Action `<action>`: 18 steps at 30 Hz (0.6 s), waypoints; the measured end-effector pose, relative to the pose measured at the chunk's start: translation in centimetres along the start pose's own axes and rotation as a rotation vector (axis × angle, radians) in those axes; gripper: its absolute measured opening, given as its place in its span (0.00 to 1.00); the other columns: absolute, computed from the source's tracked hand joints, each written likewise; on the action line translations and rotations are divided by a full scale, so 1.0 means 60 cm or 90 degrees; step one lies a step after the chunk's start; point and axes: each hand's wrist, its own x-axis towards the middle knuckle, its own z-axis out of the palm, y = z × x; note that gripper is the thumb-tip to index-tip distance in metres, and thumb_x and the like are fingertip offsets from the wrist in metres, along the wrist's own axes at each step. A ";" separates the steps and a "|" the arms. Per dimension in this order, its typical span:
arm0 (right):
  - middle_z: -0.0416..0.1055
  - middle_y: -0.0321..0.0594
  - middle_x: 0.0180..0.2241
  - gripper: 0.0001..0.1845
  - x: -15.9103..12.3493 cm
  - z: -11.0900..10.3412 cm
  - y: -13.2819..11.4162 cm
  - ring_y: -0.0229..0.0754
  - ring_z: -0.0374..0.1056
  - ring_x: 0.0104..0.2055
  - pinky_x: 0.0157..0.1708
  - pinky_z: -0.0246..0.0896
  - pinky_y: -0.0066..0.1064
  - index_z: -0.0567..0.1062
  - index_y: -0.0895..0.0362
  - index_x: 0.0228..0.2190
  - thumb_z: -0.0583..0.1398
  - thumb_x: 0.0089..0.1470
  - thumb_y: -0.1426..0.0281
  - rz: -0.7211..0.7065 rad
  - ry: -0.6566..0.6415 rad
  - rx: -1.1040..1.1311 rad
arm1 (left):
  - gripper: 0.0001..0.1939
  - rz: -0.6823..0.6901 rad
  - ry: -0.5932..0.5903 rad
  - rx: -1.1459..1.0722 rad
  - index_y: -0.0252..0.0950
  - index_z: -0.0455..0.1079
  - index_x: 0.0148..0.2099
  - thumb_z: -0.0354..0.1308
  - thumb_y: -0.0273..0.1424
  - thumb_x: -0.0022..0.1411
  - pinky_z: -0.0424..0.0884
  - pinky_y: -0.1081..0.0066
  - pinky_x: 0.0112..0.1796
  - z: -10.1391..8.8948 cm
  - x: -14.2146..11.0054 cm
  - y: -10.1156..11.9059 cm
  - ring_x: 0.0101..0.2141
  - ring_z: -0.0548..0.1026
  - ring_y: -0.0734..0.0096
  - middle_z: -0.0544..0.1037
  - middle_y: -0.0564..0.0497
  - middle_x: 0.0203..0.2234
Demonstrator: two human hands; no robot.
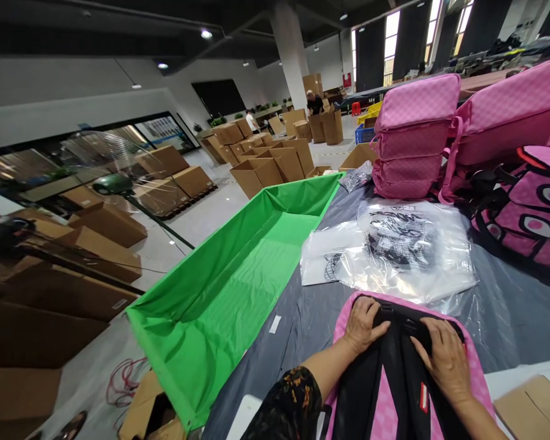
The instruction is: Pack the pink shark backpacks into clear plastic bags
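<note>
A pink backpack (479,379) lies back-side up on the grey table cover (302,318) right in front of me, its black shoulder straps (362,391) running toward me. My left hand (361,325) rests near the top of the bag, its fingers curled round the black strap top. My right hand (444,357) lies on the black padding beside it, its fingers pressed down over the strap. Just beyond the bag lies a stack of clear plastic bags (407,253) with black print.
A long green fabric trough (238,275) runs along the table's left edge. Pink backpacks (415,137) are stacked at the back right, one with eye print (531,214). Cardboard boxes (266,165) fill the floor, a fan (114,183) stands left, and people work far back.
</note>
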 end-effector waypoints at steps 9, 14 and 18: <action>0.76 0.46 0.42 0.20 -0.078 0.039 0.000 0.51 0.71 0.45 0.49 0.65 0.44 0.72 0.56 0.50 0.50 0.70 0.56 0.008 -0.115 -0.006 | 0.19 -0.085 -0.139 0.030 0.35 0.75 0.46 0.66 0.44 0.62 0.77 0.57 0.43 0.068 -0.077 -0.023 0.40 0.77 0.57 0.79 0.42 0.39; 0.77 0.51 0.40 0.24 -0.008 0.102 0.049 0.53 0.72 0.43 0.45 0.65 0.43 0.75 0.59 0.46 0.49 0.70 0.54 0.072 -0.284 -0.063 | 0.23 -0.223 -0.271 0.028 0.34 0.76 0.42 0.72 0.45 0.51 0.73 0.51 0.51 0.084 0.030 -0.040 0.47 0.75 0.48 0.78 0.40 0.40; 0.76 0.55 0.39 0.26 0.009 0.137 0.062 0.55 0.71 0.42 0.43 0.65 0.44 0.75 0.62 0.46 0.48 0.70 0.55 0.081 -0.255 -0.084 | 0.26 -0.229 -0.283 0.040 0.31 0.74 0.55 0.65 0.42 0.60 0.71 0.49 0.56 0.046 0.050 0.002 0.55 0.73 0.45 0.78 0.35 0.51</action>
